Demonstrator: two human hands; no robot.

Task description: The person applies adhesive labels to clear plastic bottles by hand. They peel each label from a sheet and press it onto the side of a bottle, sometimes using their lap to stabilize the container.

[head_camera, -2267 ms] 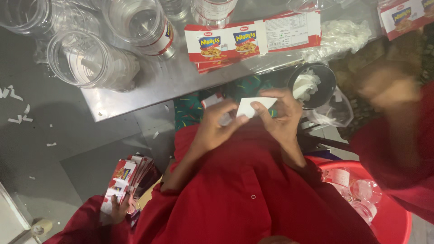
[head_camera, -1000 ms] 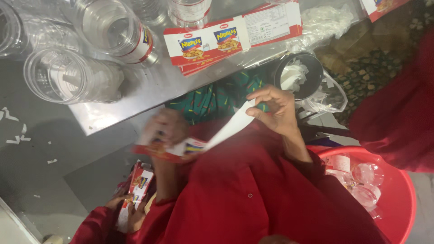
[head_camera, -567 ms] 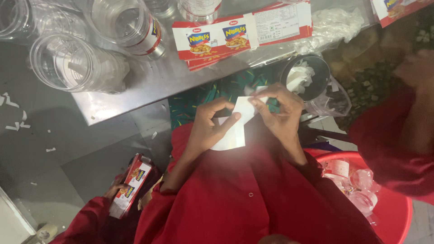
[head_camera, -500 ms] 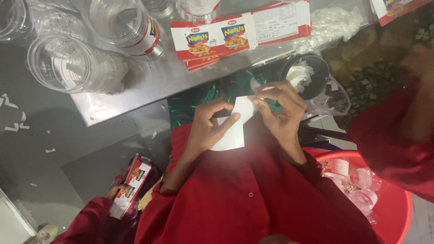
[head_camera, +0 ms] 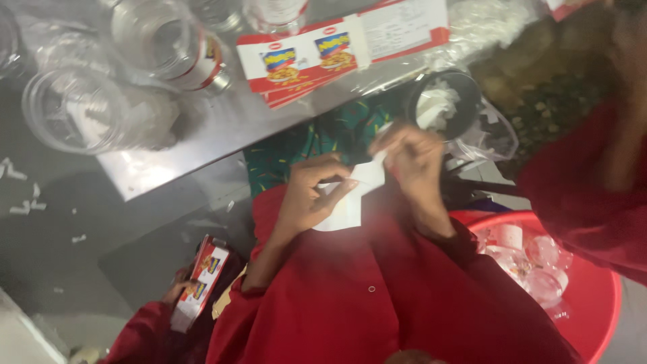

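Note:
Both my hands hold one white label strip (head_camera: 350, 202) in front of my red coat. My left hand (head_camera: 306, 195) grips its lower part, with the thumb lying across the white face. My right hand (head_camera: 412, 156) pinches the upper end between fingers and thumb. The strip bends between the two hands. A stack of red and white printed labels (head_camera: 317, 57) lies on the steel table (head_camera: 222, 128) just beyond my hands.
Clear plastic jars (head_camera: 71, 111) lie at the table's left. A black cup with white scraps (head_camera: 441, 101) stands right of my hands. A red tub (head_camera: 593, 296) with small clear jars sits lower right. Another person's hand holds labels (head_camera: 199, 283) at lower left; a red sleeve (head_camera: 593, 189) is at right.
The strip was pulled out long to the lower left, then brought back up. Both hands now close together on it, the right hand pinching its top end.

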